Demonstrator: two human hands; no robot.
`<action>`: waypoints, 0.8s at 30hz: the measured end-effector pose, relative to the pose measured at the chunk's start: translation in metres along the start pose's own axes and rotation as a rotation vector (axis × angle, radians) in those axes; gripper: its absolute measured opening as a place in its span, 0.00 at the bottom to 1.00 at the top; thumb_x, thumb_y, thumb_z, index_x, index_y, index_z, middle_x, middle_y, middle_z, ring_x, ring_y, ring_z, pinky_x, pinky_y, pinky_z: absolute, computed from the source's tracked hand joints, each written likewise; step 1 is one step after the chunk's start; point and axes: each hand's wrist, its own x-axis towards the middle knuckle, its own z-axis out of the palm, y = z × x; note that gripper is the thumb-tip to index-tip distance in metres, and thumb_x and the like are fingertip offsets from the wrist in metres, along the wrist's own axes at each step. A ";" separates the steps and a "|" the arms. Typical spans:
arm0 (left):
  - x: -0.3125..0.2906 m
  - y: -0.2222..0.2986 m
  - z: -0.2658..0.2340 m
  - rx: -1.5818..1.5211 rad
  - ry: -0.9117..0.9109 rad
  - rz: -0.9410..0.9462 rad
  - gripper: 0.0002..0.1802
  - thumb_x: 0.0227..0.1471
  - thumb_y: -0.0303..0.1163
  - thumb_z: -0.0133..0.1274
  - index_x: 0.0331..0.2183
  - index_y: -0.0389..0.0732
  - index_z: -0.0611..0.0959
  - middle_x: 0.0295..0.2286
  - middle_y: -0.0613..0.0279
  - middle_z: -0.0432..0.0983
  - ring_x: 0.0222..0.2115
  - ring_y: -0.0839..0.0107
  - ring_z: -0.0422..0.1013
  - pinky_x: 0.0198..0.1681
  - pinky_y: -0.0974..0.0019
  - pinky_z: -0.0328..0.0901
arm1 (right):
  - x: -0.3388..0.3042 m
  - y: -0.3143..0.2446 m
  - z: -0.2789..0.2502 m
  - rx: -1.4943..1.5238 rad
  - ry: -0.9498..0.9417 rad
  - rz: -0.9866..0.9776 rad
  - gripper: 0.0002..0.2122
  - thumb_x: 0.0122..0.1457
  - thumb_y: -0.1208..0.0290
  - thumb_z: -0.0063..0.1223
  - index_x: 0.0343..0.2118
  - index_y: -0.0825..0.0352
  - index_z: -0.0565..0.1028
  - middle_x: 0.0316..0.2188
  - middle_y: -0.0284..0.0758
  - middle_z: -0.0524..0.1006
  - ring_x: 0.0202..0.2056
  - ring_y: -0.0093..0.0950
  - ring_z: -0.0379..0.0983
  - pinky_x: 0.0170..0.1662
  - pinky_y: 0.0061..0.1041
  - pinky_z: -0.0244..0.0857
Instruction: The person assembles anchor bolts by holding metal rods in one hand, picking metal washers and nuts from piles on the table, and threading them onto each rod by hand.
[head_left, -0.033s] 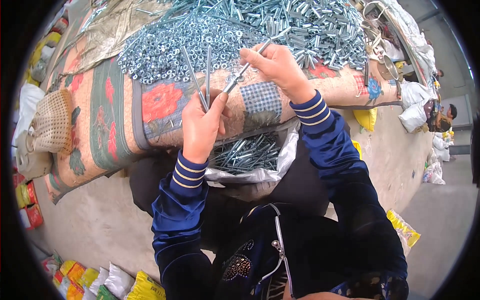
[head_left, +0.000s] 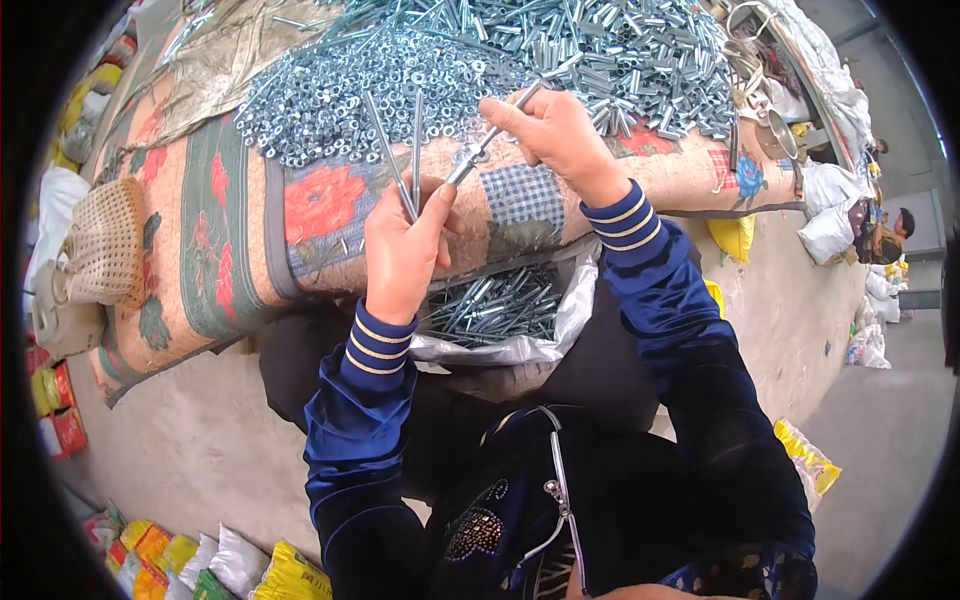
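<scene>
A: Left hand [head_left: 400, 240] state?
B: Closed. Thumb presses the lower end of a slanted metal rod [head_left: 490, 138] against curled fingers. Also grips two thin rods [head_left: 417, 130], sticking up, tops apart.
A: Right hand [head_left: 560, 135]?
B: Nearly closed too. Thumb and bent fingers pinch the same slanted metal rod near its top; the tip pokes out past the grip.
A: Anything on it?
B: Small shiny piece [head_left: 470, 156] between the hands, just above the left thumb. Nut or washer, can't tell.
A: Where's all this?
B: Rod's in the air over a patterned quilt's [head_left: 225, 220] near edge. Beyond: nut heap [head_left: 350, 110], short metal tubes [head_left: 640, 75] piled to its right. Below the hands: white bag [head_left: 576, 305] holding jumbled rods [head_left: 495, 310].
</scene>
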 end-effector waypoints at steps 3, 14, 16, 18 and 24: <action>-0.001 0.001 0.002 0.009 0.008 0.003 0.09 0.54 0.32 0.52 0.33 0.36 0.74 0.18 0.63 0.73 0.10 0.84 0.60 0.12 0.79 0.54 | 0.000 0.016 0.003 -0.160 0.069 0.027 0.15 0.59 0.60 0.51 0.38 0.70 0.76 0.26 0.33 0.78 0.30 0.17 0.72 0.40 0.18 0.64; 0.000 0.003 0.002 0.008 0.014 0.007 0.09 0.54 0.32 0.52 0.33 0.36 0.74 0.17 0.63 0.73 0.09 0.84 0.59 0.12 0.80 0.53 | 0.000 0.017 0.006 0.389 -0.032 -0.197 0.15 0.59 0.62 0.52 0.36 0.72 0.77 0.23 0.29 0.75 0.26 0.15 0.69 0.29 0.15 0.63; 0.000 0.003 0.001 0.029 0.018 0.006 0.09 0.54 0.32 0.52 0.33 0.36 0.74 0.17 0.63 0.73 0.09 0.84 0.59 0.12 0.80 0.53 | -0.003 0.009 0.001 0.023 0.013 -0.016 0.14 0.58 0.64 0.53 0.38 0.71 0.76 0.25 0.29 0.76 0.26 0.15 0.69 0.30 0.14 0.63; 0.001 0.002 -0.002 -0.027 -0.012 -0.015 0.09 0.54 0.32 0.52 0.33 0.36 0.74 0.17 0.63 0.73 0.09 0.84 0.59 0.12 0.79 0.53 | -0.005 0.012 0.002 -0.160 0.034 0.072 0.13 0.58 0.65 0.53 0.38 0.70 0.76 0.26 0.29 0.76 0.27 0.14 0.69 0.30 0.13 0.63; -0.001 -0.008 0.001 0.250 0.047 0.120 0.10 0.55 0.34 0.51 0.31 0.36 0.76 0.17 0.68 0.69 0.14 0.85 0.61 0.17 0.78 0.54 | -0.015 0.017 0.019 0.114 -0.097 -0.005 0.11 0.53 0.66 0.59 0.35 0.68 0.76 0.27 0.27 0.75 0.26 0.13 0.68 0.27 0.13 0.62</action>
